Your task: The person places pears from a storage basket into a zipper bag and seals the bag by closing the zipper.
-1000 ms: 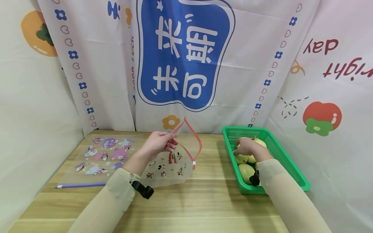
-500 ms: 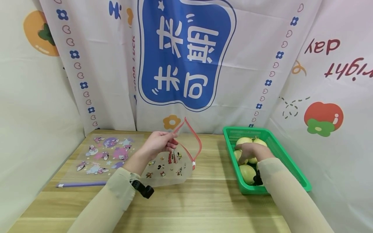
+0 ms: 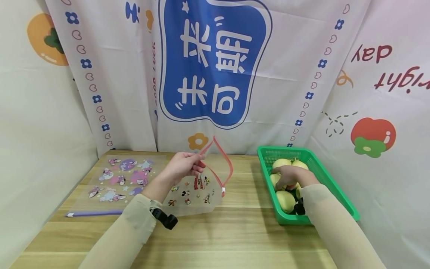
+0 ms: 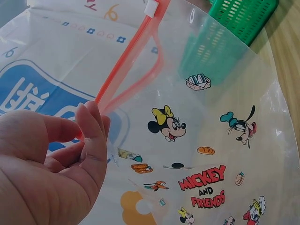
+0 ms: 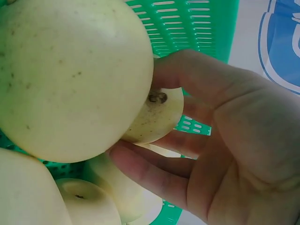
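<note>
My left hand (image 3: 185, 165) pinches the red rim of a clear zip bag (image 3: 191, 200) with cartoon prints. The bag's mouth gapes toward the right, and its white slider (image 4: 151, 8) shows at one end in the left wrist view. Over at the right, my right hand (image 3: 291, 175) reaches into a green basket (image 3: 336, 190) of pale yellow pears. Its thumb and fingers lie round a pear (image 5: 161, 117), partly hidden behind a larger, nearer pear (image 5: 70, 79) in the right wrist view. Another pear (image 3: 285, 201) sits nearest the basket's front.
A second clear zip bag (image 3: 117, 183) with pink and purple prints and a purple zip lies flat at the table's left. Printed cloth (image 3: 208, 74) hangs behind the wooden table (image 3: 215, 239), with more cloth at both sides.
My right hand has shifted slightly among the pears, baring more of those at the back and left of the basket. The left hand and its bag have stayed in place.
</note>
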Motion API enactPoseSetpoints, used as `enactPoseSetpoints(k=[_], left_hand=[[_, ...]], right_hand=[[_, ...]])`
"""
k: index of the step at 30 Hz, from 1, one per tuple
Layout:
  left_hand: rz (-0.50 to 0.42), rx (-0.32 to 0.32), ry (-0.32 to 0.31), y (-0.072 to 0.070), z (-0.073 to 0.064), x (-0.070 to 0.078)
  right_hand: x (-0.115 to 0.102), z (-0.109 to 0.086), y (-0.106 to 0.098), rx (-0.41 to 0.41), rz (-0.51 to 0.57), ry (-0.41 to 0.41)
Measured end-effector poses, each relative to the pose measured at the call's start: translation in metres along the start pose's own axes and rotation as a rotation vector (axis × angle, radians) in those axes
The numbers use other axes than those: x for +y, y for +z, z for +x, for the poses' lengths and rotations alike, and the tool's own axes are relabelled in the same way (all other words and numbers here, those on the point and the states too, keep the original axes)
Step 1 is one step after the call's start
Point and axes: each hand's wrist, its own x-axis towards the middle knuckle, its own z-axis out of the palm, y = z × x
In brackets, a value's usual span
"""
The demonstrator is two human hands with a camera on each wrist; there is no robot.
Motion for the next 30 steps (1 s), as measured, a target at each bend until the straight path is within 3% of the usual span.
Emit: enactPoseSetpoints(k=[10,20,25,30], left_hand=[[-0.018,-0.001,0.001,-0.001,0.000,0.001],[-0.020,0.005,-0.009,0.000,0.001,-0.002],[-0.028,0.000,0.000,-0.001,0.003,-0.003],[-0.026,-0.005,0.011,-0.003,0.003,-0.004]], right_hand=[[0.005,-0.011,-0.015,0.110,0.088,-0.071],[0.016,-0.021,-0.029,0.377,0.328,-0.146],[0.005,-0.025,-0.035,0.471,0.487,-0.214],[-0.021,-0.033,-0.039,0.488,0.576,-0.258]])
